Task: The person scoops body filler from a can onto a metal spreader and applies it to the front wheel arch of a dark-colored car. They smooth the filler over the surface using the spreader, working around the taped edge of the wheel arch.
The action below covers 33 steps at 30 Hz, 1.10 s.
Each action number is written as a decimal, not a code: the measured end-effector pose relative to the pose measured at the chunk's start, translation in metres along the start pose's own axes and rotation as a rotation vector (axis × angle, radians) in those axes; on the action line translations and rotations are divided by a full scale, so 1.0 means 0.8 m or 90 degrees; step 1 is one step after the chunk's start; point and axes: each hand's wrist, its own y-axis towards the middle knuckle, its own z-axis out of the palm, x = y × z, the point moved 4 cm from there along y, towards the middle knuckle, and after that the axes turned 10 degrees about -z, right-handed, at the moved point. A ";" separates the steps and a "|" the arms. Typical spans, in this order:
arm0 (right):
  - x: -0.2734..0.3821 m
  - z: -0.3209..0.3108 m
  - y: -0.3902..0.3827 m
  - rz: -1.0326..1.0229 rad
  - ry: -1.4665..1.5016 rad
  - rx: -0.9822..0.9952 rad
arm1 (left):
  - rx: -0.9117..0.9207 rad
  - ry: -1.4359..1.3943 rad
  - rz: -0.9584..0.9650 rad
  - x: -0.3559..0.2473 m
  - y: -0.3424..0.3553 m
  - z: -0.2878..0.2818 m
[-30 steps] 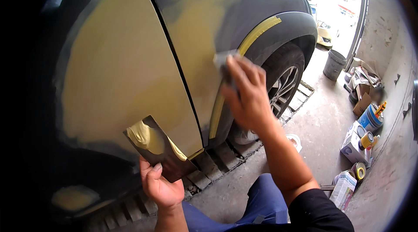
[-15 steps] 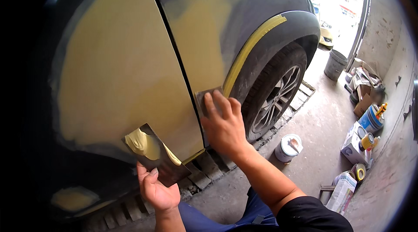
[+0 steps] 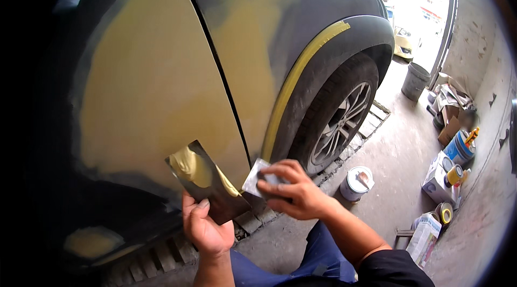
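Observation:
My left hand [image 3: 209, 226] grips the lower end of a dark flat putty plate [image 3: 222, 209], tilted in front of the car. On it sit a mound of yellow body filler [image 3: 189, 167] and a second streak along its right edge. My right hand [image 3: 293, 190] is closed round a flat spreader [image 3: 257, 177], whose pale blade catches the light close to the plate's right side. Behind them, the dark car door [image 3: 156, 77] carries a wide yellow filler patch. More filler covers the rear panel [image 3: 245, 44] beyond the door gap. Yellow masking tape [image 3: 301, 71] follows the wheel arch.
The car's wheel [image 3: 347, 114] stands right of my hands. An open tin [image 3: 356, 183] with a scraper across its top is on the floor. A grey bucket [image 3: 415, 81], a white box [image 3: 439, 179] and several cans line the wall at right.
My right hand has left the panel beside the door gap and come down toward the plate with the spreader. My left hand and plate have shifted slightly right.

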 end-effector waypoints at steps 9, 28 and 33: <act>-0.057 -0.141 0.182 -0.026 -0.516 -0.274 | -0.009 0.035 0.008 -0.007 -0.010 -0.020; -0.048 0.019 0.061 0.104 -0.502 -0.065 | -0.009 0.032 -0.013 0.002 -0.003 -0.029; 0.010 -0.003 0.028 0.077 0.003 -0.096 | -0.005 0.039 -0.043 0.018 -0.008 -0.025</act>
